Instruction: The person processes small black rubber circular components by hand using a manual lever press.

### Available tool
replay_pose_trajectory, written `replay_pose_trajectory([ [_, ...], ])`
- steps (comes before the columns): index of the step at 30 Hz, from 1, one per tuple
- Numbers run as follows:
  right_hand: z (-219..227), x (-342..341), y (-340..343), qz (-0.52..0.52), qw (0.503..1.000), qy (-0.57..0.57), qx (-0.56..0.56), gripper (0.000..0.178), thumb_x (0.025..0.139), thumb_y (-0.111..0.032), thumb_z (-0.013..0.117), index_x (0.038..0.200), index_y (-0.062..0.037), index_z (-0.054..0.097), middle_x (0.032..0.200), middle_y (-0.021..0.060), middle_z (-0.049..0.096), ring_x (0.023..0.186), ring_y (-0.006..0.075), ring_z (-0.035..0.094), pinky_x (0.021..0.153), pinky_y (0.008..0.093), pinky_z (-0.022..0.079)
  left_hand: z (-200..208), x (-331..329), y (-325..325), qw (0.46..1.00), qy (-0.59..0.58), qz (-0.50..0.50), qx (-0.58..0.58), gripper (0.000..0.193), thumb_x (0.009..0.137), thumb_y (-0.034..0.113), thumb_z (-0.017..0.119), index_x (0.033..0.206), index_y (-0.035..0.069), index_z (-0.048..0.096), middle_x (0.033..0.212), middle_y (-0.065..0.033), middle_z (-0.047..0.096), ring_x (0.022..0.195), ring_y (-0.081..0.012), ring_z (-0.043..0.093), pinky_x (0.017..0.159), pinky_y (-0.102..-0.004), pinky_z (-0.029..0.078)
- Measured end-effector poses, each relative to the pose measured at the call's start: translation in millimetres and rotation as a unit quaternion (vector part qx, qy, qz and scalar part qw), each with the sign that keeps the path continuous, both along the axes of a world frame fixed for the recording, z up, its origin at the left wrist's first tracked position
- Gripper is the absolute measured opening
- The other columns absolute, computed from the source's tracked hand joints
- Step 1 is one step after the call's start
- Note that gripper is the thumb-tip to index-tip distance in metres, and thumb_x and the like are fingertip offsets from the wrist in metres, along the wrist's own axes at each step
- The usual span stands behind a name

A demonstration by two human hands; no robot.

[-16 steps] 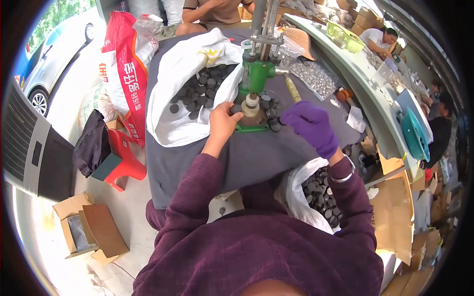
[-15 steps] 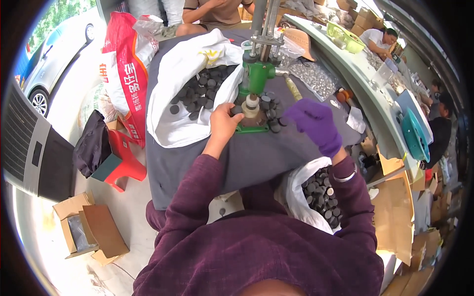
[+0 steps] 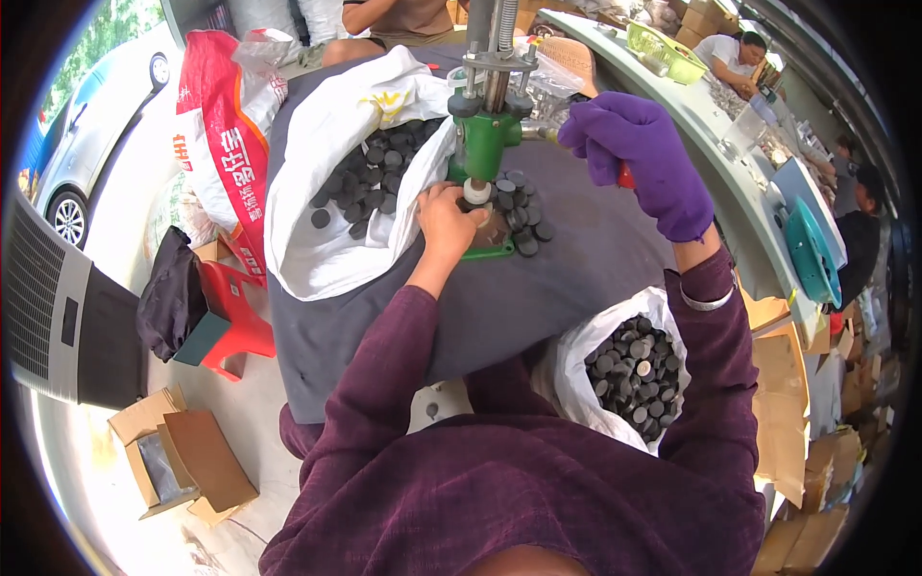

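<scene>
A green hand press (image 3: 488,144) stands on the cloth-covered table, its white-tipped ram (image 3: 476,190) low over the base plate. My bare left hand (image 3: 446,225) is at the left of the base, thumb and fingers closed around a black disc (image 3: 470,204) under the ram; the fingers partly hide it. In a purple glove, my right hand (image 3: 639,158) makes a fist around the press lever at the right, and a bit of red grip (image 3: 626,176) shows below the fingers. Several loose black discs (image 3: 523,213) lie against the press's right side.
A white sack (image 3: 307,245) of black discs lies open left of the press. Another white sack (image 3: 576,384) of discs is by my right thigh. A red stool (image 3: 240,322) and an open carton (image 3: 206,461) stand at left. People sit at a long table (image 3: 711,134).
My right hand has moved up and right, and is now closed on the lever. The ram has come down. My left hand has brought the disc under it. The view has shifted slightly.
</scene>
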State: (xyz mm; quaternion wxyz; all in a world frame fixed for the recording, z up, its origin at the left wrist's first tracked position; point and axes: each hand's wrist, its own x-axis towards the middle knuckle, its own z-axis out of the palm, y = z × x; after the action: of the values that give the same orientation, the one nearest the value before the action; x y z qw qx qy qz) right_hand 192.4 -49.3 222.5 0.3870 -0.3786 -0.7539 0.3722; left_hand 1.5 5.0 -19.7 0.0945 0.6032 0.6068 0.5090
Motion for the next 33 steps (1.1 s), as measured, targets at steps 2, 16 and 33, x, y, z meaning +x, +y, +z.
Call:
replay_pose_trajectory([
  [2,-0.7,1.5,2.1,0.003,1.000,0.013,-0.012,0.028,0.091,-0.025,0.057,0.082,0.0005,0.066,0.061,0.0014,0.056,0.050,0.0063,0.050,0.048,0.0209,0.038,3.9,5.2,3.1,1.000,0.007,0.014,-0.019,0.044,0.059,0.021,0.082,0.097,0.004,0.068,0.108,-0.0099,0.062,0.107,-0.0321,0.051,0.092,-0.0439,0.040],
  [16,-29.0,6.3,-14.0,0.008,1.000,-0.024,0.003,0.015,0.084,-0.017,0.062,0.087,-0.0029,0.068,0.073,0.0003,0.062,0.057,0.0073,0.053,0.052,0.0215,0.042,2.4,-5.4,3.1,0.993,-0.054,-0.010,-0.104,0.054,0.060,0.024,0.082,0.106,0.004,0.064,0.107,-0.0115,0.062,0.109,-0.0318,0.050,0.093,-0.0466,0.038],
  [33,-32.3,6.9,-25.0,0.003,0.997,-0.074,0.006,0.014,0.086,-0.015,0.061,0.085,-0.0026,0.068,0.069,0.0022,0.060,0.055,0.0088,0.053,0.051,0.0238,0.041,-9.6,-155.1,-27.8,0.964,0.094,0.230,-0.090,0.038,0.074,0.029,0.069,0.098,0.000,0.067,0.084,-0.0175,0.068,0.081,-0.0348,0.065,0.076,-0.0426,0.051],
])
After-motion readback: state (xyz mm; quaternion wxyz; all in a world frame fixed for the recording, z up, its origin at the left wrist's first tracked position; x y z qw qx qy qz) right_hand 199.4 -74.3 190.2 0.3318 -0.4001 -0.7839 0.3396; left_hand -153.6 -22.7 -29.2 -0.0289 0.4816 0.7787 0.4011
